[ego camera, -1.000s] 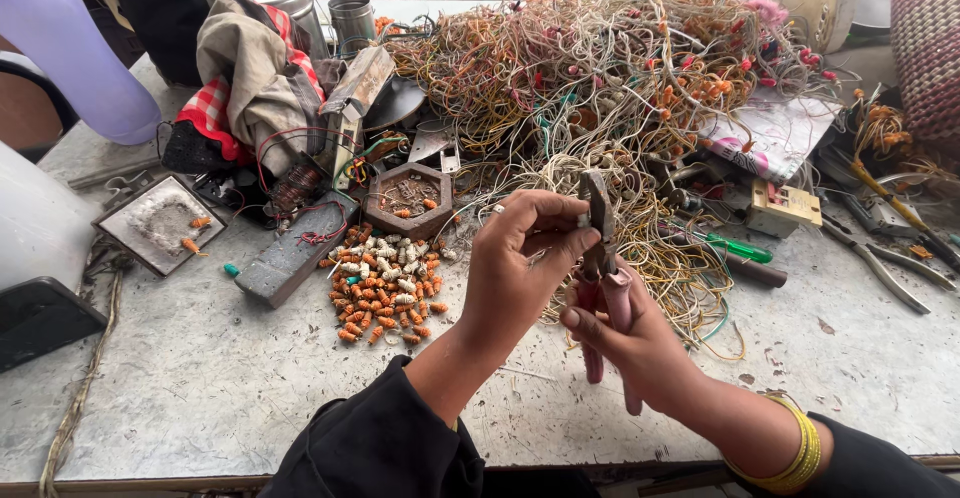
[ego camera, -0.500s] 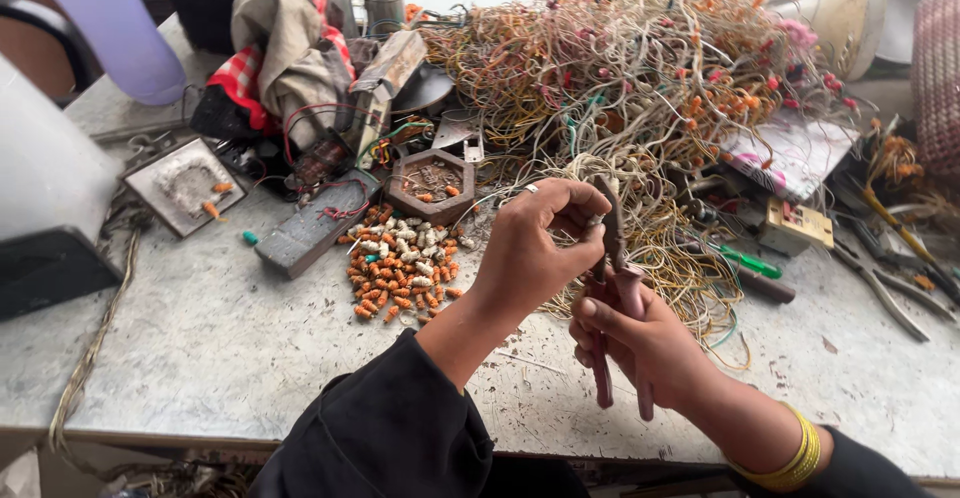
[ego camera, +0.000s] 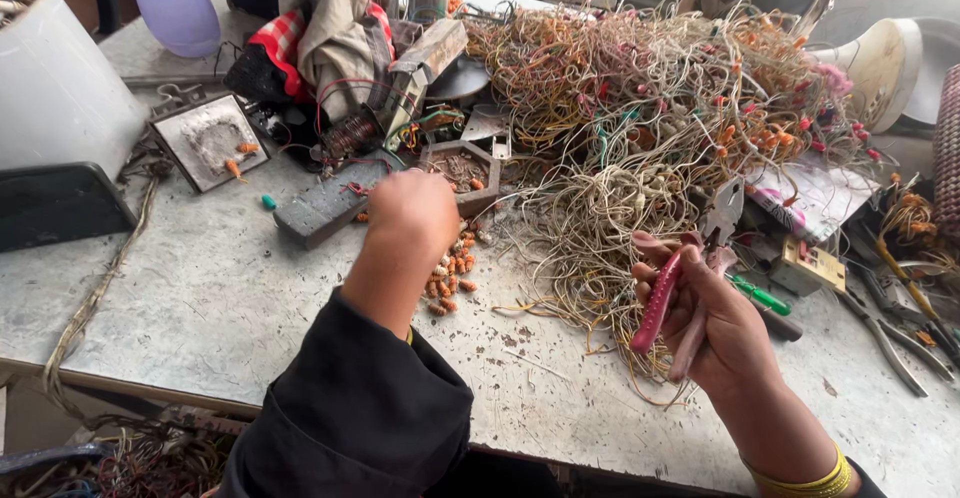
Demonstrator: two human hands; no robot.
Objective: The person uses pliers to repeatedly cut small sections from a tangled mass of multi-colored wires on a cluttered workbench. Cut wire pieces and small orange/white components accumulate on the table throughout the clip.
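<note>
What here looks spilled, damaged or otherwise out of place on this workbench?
Small orange and white pieces lie scattered loose on the table below the left hand, beside grit and wire scraps. The big wire tangle sprawls uncontained. The right hand grips pink-handled pliers.

Pink-handled pliers (ego camera: 672, 293), orange-and-white small pieces (ego camera: 450, 276), tan wire tangle (ego camera: 650, 128), red-checked cloth (ego camera: 280, 53).

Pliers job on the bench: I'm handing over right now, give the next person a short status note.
Right hand: shut on the pink-handled pliers, raised above the table, nose toward the wire tangle.
Left hand: closed, over the pile of small orange and white pieces; contents hidden.
Done: a pile of pieces lies by the grey block.
Left: the big tangle is still unsorted.
</note>
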